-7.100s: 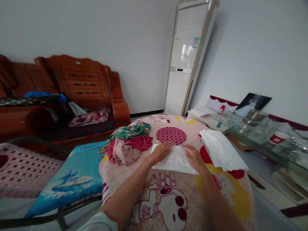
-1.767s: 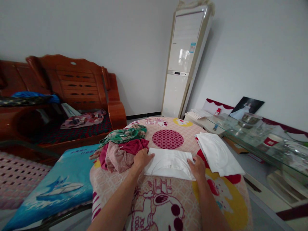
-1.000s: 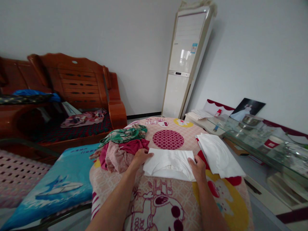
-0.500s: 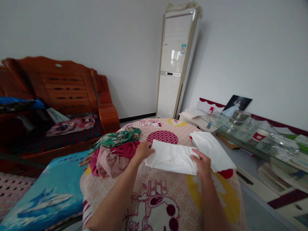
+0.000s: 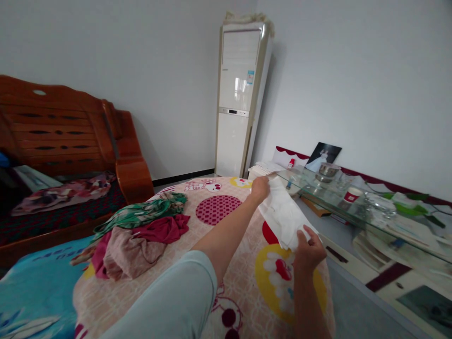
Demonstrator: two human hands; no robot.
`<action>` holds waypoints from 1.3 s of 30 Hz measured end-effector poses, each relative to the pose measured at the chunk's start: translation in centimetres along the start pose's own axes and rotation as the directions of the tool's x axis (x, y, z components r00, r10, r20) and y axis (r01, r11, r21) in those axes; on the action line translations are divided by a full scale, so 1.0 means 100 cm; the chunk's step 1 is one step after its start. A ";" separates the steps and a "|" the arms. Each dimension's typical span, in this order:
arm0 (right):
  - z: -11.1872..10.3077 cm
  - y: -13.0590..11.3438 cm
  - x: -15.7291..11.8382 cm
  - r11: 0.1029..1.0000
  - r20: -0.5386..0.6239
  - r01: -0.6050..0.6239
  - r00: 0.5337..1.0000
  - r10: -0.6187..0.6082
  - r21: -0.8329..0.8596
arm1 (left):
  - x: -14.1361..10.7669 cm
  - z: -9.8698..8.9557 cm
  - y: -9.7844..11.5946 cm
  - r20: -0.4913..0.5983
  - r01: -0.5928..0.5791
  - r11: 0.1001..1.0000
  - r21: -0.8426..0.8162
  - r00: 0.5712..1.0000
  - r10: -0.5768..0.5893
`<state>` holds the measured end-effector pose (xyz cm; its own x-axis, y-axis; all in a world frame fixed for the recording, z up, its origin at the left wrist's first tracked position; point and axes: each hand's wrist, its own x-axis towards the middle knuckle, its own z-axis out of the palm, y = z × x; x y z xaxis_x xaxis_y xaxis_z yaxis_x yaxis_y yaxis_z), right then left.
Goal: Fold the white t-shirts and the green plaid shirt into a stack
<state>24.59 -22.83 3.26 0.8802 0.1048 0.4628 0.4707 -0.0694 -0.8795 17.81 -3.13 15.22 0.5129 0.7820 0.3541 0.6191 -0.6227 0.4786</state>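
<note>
My left hand is closed on the far left end of a folded white garment. At its near right end, my right hand pinches the edge between thumb and fingers. The garment slants over the right side of the table, where another folded white garment lay; the two whites overlap and I cannot tell them fully apart. On the table's left lies a loose heap: a green patterned cloth, a dark red cloth and a dusty pink cloth.
A pink patterned tablecloth covers the round table. To the right stands a glass-topped cabinet with a paper cup and metal bowls. A wooden bench is at left, a tall air conditioner behind.
Both hands have carried the folded white garment from the table's middle to the right, turning it slantwise over the other white garment. My view has swung rightward.
</note>
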 end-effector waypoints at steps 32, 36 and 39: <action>0.110 0.028 -0.080 0.830 0.767 0.527 0.453 -0.454 0.180 | -0.191 0.012 -0.233 -0.248 0.140 0.990 0.000 0.959 -0.135; 0.119 0.057 -0.088 0.762 0.792 0.626 0.374 -0.483 0.169 | -0.190 0.003 -0.246 -0.393 0.143 0.990 0.007 0.911 -0.129; 0.117 0.064 -0.086 0.755 0.799 0.632 0.357 -0.483 0.174 | -0.189 -0.018 -0.254 -0.527 0.168 0.986 0.018 0.840 -0.134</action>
<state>19.32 -12.61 -7.62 0.0385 0.8640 0.5019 0.9014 0.1868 -0.3906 -8.64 -2.08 -2.21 0.0346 0.7536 0.6564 0.7073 -0.4825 0.5166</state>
